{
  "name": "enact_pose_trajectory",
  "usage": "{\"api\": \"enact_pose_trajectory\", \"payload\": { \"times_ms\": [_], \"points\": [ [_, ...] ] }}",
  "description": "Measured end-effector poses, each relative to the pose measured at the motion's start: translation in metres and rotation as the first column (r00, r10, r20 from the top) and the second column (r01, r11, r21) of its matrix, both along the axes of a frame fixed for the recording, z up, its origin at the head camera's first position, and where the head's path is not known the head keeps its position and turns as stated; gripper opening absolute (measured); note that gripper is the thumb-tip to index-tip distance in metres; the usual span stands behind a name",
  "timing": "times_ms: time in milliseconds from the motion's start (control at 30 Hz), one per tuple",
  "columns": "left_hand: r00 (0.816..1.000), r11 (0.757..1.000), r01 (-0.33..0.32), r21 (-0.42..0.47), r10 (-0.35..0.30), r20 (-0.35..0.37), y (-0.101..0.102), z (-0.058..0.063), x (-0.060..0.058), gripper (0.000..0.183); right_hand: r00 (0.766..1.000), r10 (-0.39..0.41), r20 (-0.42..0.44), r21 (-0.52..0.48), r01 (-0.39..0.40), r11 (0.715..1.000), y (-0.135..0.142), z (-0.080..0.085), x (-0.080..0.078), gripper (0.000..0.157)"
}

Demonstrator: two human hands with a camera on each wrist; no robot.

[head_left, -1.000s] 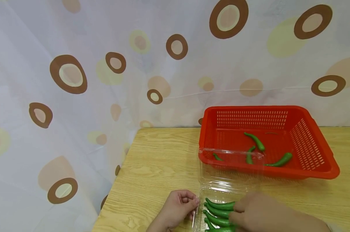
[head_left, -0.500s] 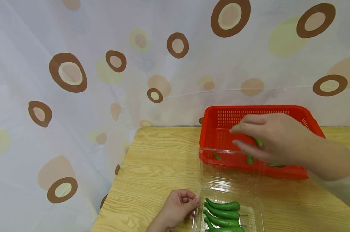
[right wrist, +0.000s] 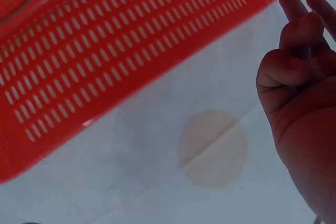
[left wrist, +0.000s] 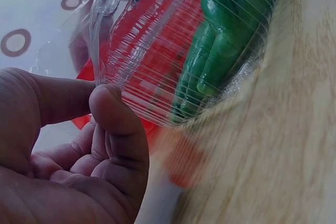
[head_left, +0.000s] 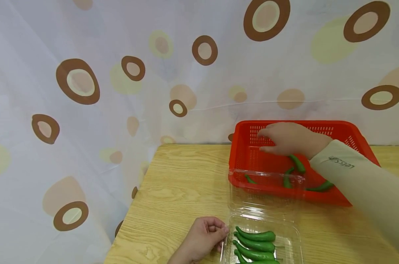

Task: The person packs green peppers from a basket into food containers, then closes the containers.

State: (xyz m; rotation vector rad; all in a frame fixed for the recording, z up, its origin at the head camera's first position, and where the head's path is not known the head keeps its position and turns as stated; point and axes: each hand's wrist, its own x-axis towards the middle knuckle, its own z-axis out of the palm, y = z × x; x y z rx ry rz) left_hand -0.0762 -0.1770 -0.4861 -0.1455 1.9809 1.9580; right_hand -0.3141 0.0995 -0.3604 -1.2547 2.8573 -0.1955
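Observation:
My left hand [head_left: 202, 236] pinches the left rim of a clear plastic clamshell box [head_left: 291, 233] between thumb and forefinger; the left wrist view shows this grip close up. Inside the box, several green chili peppers [head_left: 255, 245] lie side by side in a row. My right hand [head_left: 286, 139] is over the red plastic basket [head_left: 235, 150], fingers loosely bent and spread from the thumb, holding nothing. Below that hand lies a green chili pepper [head_left: 297, 164], partly covered by it. In the right wrist view the fingers [right wrist: 295, 31] appear beside the slotted basket wall [right wrist: 121, 38].
More chili peppers [head_left: 322, 186] are in the basket's near side. The box's raised clear lid [head_left: 265, 200] stands against the basket front and overlaps it. A wooden table [head_left: 179, 183] carries everything, with a patterned curtain [head_left: 136, 110] behind and to the left.
My right hand has let go of a pepper in the box, risen away from it and moved forward over the far part of the basket. My left hand has stayed on the box rim.

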Motion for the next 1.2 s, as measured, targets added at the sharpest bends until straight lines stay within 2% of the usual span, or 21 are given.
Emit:
{"api": "enact_pose_trajectory", "payload": {
  "times_ms": [167, 300, 400, 533, 633, 700, 833, 967, 1200],
  "points": [
    [1.000, 1.000, 0.002, -0.007, -0.002, 0.013, 0.000, -0.001, 0.002, 0.018, 0.986, -0.009, 0.165, 0.067, -0.002, 0.998, 0.000, -0.029, -0.008, 0.054],
    [1.000, 1.000, 0.000, -0.007, 0.000, 0.013, 0.001, 0.000, 0.003, 0.018, 0.967, -0.007, 0.253, 0.108, -0.021, 0.994, 0.000, -0.043, -0.006, 0.055],
    [1.000, 1.000, 0.002, -0.005, -0.002, 0.012, 0.002, 0.002, 0.005, 0.019, 0.935, -0.025, 0.353, 0.126, -0.021, 0.992, 0.001, -0.049, -0.003, 0.055],
    [1.000, 1.000, 0.006, -0.007, -0.006, 0.003, 0.003, 0.005, 0.005, 0.021, 0.870, -0.079, 0.486, 0.152, 0.004, 0.988, 0.002, -0.053, 0.003, 0.053],
    [1.000, 1.000, 0.005, -0.006, -0.005, -0.001, 0.003, 0.005, 0.005, 0.022, 0.832, -0.101, 0.546, 0.160, 0.014, 0.987, 0.003, -0.057, 0.006, 0.049],
    [1.000, 1.000, 0.004, -0.005, -0.004, -0.001, 0.003, 0.006, 0.005, 0.022, 0.816, -0.102, 0.569, 0.159, 0.013, 0.987, 0.003, -0.059, 0.008, 0.044],
    [1.000, 1.000, 0.002, 0.001, -0.002, -0.001, 0.004, 0.007, 0.006, 0.022, 0.803, -0.094, 0.589, 0.155, 0.002, 0.988, 0.002, -0.058, 0.014, 0.033],
    [1.000, 1.000, -0.002, 0.004, 0.002, 0.004, 0.005, 0.007, 0.006, 0.020, 0.801, -0.086, 0.593, 0.152, -0.007, 0.988, 0.000, -0.055, 0.021, 0.028],
    [1.000, 1.000, 0.002, 0.007, -0.002, 0.005, 0.005, 0.004, 0.005, 0.020, 0.809, -0.074, 0.583, 0.177, -0.038, 0.984, -0.006, -0.053, 0.027, 0.022]
  ]
}}
